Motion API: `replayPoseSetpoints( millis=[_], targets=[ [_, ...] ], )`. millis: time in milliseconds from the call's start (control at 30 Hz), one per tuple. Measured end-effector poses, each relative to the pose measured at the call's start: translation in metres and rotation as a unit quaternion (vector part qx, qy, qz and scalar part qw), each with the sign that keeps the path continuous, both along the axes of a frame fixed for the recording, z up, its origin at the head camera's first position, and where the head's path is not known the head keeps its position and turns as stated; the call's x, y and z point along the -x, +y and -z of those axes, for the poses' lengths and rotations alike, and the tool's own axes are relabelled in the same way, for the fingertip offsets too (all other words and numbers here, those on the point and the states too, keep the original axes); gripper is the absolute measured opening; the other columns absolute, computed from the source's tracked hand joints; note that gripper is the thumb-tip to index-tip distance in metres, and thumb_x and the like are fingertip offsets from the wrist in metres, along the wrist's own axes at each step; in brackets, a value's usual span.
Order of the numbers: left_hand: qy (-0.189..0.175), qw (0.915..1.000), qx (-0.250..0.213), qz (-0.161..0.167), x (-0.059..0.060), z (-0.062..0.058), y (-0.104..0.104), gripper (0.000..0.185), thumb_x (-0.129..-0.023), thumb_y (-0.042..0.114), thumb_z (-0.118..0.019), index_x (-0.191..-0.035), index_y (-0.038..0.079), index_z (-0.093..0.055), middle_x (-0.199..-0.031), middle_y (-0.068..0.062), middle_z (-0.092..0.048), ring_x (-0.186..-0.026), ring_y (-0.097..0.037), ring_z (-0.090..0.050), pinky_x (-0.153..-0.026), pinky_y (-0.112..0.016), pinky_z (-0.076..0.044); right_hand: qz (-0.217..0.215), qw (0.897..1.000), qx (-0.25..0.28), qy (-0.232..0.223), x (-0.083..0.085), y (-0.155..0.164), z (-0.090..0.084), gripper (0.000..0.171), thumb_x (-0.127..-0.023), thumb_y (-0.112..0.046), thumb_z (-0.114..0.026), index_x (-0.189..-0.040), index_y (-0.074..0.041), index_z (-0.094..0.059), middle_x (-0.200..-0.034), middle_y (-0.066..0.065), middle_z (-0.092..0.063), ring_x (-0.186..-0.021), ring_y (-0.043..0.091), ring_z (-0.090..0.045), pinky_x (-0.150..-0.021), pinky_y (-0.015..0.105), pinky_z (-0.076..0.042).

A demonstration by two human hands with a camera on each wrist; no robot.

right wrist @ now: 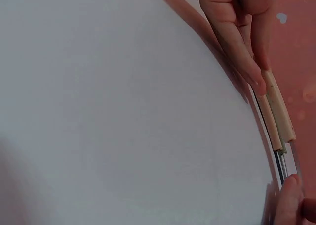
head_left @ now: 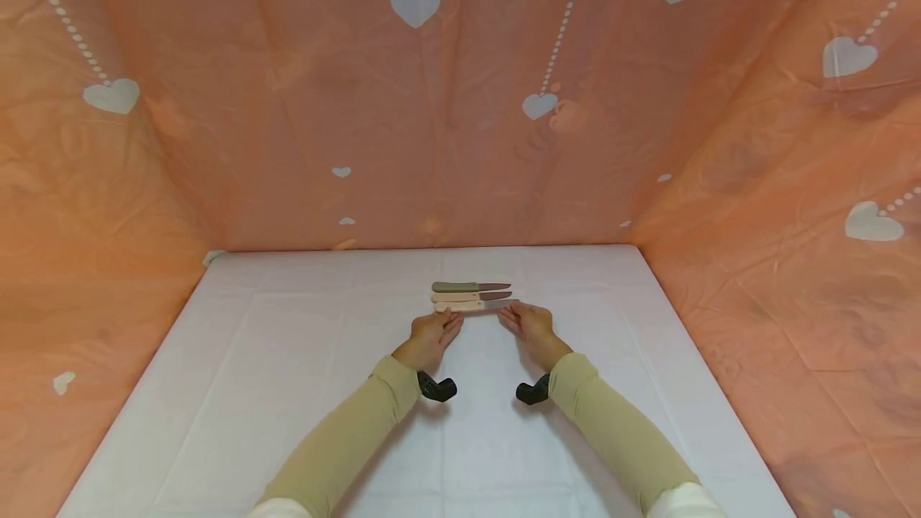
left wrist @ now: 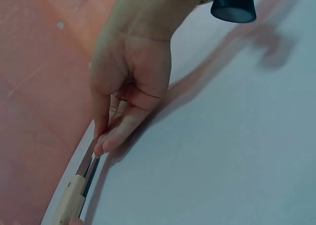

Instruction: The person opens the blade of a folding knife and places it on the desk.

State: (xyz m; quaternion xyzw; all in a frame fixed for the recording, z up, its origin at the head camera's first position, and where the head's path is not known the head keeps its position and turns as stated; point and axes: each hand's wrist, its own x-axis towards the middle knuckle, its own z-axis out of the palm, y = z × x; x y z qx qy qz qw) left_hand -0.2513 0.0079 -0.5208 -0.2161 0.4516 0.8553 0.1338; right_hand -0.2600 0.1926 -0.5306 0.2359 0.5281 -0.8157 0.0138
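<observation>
Three knives lie side by side on the white table [head_left: 302, 390]: green-handled knife [head_left: 469, 287] farthest, tan-handled knife [head_left: 469, 296] in the middle, cream-handled knife [head_left: 471, 305] nearest me. Their blades point right. My left hand [head_left: 448, 320] pinches the handle end of the cream-handled knife [right wrist: 276, 104] between thumb and straight fingers, as the right wrist view shows of the left hand [right wrist: 259, 79]. My right hand [head_left: 509, 312] pinches its blade tip [left wrist: 89, 163]; the left wrist view shows this right hand [left wrist: 101, 143] across the table.
Orange cloth with white hearts [head_left: 460, 102] walls the table at the back and on both sides. A black wrist camera [head_left: 437, 387] sits under each forearm. White tabletop stretches to the left, right and front of the knives.
</observation>
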Motion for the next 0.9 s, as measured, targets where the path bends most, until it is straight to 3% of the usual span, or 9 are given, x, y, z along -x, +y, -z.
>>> replayPoseSetpoints(
  millis=[267, 367, 567, 767, 900],
  targets=[
    [-0.014, 0.9998, -0.011, 0.007, 0.005, -0.002, -0.005, 0.02, -0.094, -0.001, -0.05, -0.109, -0.015, -0.05, -0.109, -0.027, -0.055, -0.11, -0.034, -0.055, -0.094, -0.036, -0.046, -0.015, 1.0, -0.013, -0.011, 0.011, 0.002, 0.003, 0.035, -0.092, 0.006, -0.049, -0.124, 0.017, -0.043, -0.103, 0.027, -0.062, -0.086, 0.025, -0.066, -0.08, 0.033, -0.053],
    [-0.015, 0.9995, 0.004, 0.029, 0.007, 0.0, -0.008, 0.024, -0.096, 0.001, -0.048, -0.113, -0.016, -0.049, -0.109, -0.027, -0.054, -0.111, -0.034, -0.054, -0.093, -0.034, -0.046, -0.019, 0.999, -0.024, -0.014, 0.014, 0.002, 0.005, 0.034, -0.091, 0.006, -0.049, -0.123, 0.018, -0.043, -0.102, 0.027, -0.062, -0.084, 0.024, -0.066, -0.079, 0.033, -0.054],
    [-0.021, 0.9968, 0.011, 0.076, 0.013, 0.003, -0.014, 0.033, -0.097, 0.004, -0.046, -0.124, -0.015, -0.043, -0.123, -0.03, -0.048, -0.117, -0.035, -0.049, -0.094, -0.033, -0.045, -0.023, 0.999, -0.035, -0.032, 0.016, 0.004, 0.006, 0.033, -0.092, 0.005, -0.051, -0.122, 0.017, -0.045, -0.085, 0.019, -0.065, -0.078, 0.022, -0.067, -0.077, 0.033, -0.055],
    [-0.033, 0.9954, -0.009, 0.089, 0.018, 0.005, -0.02, 0.036, -0.097, 0.005, -0.047, -0.126, -0.015, -0.042, -0.123, -0.031, -0.048, -0.119, -0.036, -0.047, -0.094, -0.034, -0.046, -0.043, 0.998, -0.015, -0.036, 0.014, 0.007, 0.001, 0.031, -0.092, 0.005, -0.048, -0.12, 0.018, -0.047, -0.082, 0.019, -0.065, -0.077, 0.021, -0.066, -0.081, 0.035, -0.053],
    [-0.034, 0.995, -0.013, 0.093, 0.02, 0.007, -0.022, 0.036, -0.098, 0.007, -0.046, -0.126, -0.016, -0.043, -0.12, -0.031, -0.05, -0.117, -0.036, -0.049, -0.092, -0.035, -0.047, -0.074, 0.997, -0.003, -0.038, 0.014, 0.012, -0.003, 0.032, -0.095, 0.003, -0.045, -0.122, 0.019, -0.046, -0.088, 0.021, -0.064, -0.085, 0.026, -0.066, -0.086, 0.038, -0.05]
  ],
)
